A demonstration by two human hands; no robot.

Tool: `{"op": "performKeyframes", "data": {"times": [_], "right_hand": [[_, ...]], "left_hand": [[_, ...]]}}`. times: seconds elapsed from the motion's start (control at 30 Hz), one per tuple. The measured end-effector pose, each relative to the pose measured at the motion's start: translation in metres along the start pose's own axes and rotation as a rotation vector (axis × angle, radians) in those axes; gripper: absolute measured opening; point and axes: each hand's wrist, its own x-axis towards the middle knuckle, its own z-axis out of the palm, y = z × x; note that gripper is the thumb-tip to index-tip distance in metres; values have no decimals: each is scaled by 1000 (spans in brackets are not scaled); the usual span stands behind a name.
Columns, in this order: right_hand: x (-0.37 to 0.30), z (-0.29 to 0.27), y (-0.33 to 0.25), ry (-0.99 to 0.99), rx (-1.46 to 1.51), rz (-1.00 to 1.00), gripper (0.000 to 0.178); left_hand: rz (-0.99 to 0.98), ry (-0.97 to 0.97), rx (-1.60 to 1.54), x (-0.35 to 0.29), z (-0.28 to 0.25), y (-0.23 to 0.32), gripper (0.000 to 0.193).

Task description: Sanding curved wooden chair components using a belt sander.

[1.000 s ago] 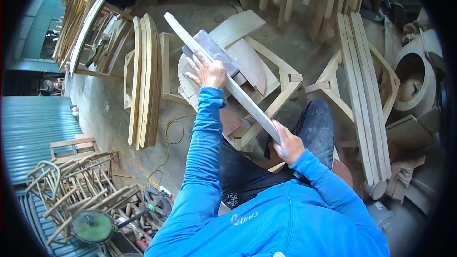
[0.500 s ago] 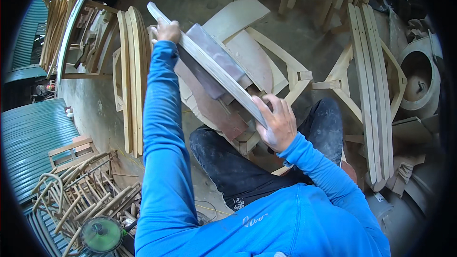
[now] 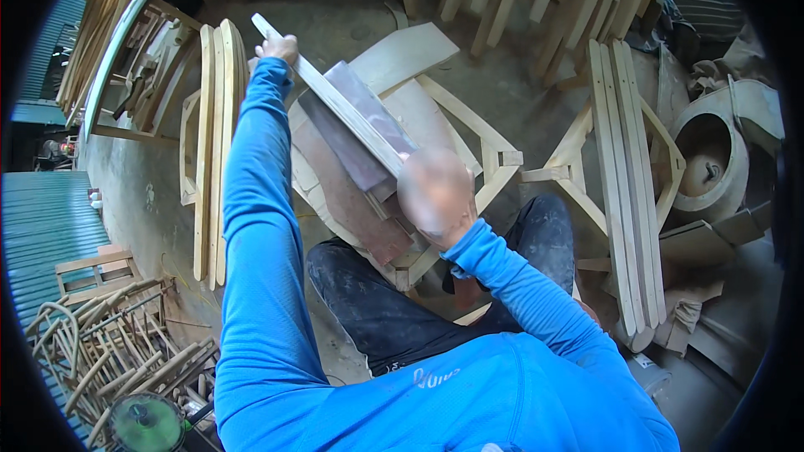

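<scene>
A long, pale wooden slat [image 3: 339,105] slants from the far left down toward my lap, its narrow edge upward. Its far end is in my left hand [image 3: 277,50], with the fingers wrapped round it. My right hand [image 3: 435,194] covers the near end of the slat, but blur hides its fingers. Beneath and beside the slat are two grey-purple flat pieces [image 3: 366,105] [image 3: 339,142]. These rest over curved, pale boards [image 3: 431,117] and a reddish-brown board [image 3: 356,205], set on a wooden frame [image 3: 469,117] in front of my knees.
Bundled slats on frames stand at left [image 3: 213,151] and right [image 3: 624,184]. Farther right is a round grey housing with an opening [image 3: 712,155]. A heap of curved wooden parts [image 3: 126,343] and a green fan [image 3: 146,424] lie lower left. Wooden legs [image 3: 536,0] stand at the back.
The slat has slid a little along its length, toward my lap. My right hand has moved left and nearer the slat's middle line, now blurred. The whole view has shifted slightly.
</scene>
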Motion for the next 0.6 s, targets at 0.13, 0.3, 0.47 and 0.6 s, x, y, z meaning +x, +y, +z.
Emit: {"op": "performKeyframes", "data": {"times": [0.13,0.3,0.47,0.6], "right_hand": [[-72,-17,0,-65,164,42,65],[-194,-48,26,-368,348,263,68],[-277,-84,34,-563,341,314,67],[-275,-98,26,-612,331,301,70]], "left_hand": [[26,-36,121,-83,-25,8,78],[138,17,22,-251,-19,48,88],[139,0,-96,-382,-32,54,92],[127,19,-75,-387,-36,48,92]]}}
